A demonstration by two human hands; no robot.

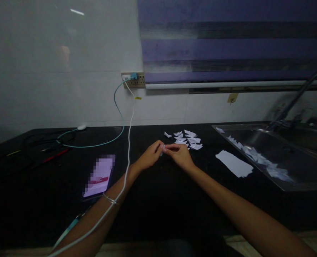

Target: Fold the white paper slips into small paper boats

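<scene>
My left hand (152, 154) and my right hand (179, 154) meet above the middle of the black counter. Both are closed, fingertips pinching a small piece of white paper (161, 154) between them. Most of that paper is hidden by the fingers, so its folded shape cannot be made out. Just behind my right hand lies a group of small folded paper boats (190, 140). To the right of it rests a stack of white paper sheets (234, 163).
More folded paper pieces (258, 157) line the near edge of the steel sink (297, 153), with its faucet (289, 103) behind. A lit phone (101, 176) lies left. A white cable (129, 142) crosses over my left forearm from the wall socket (137, 80). Dark cables (40, 142) lie far left.
</scene>
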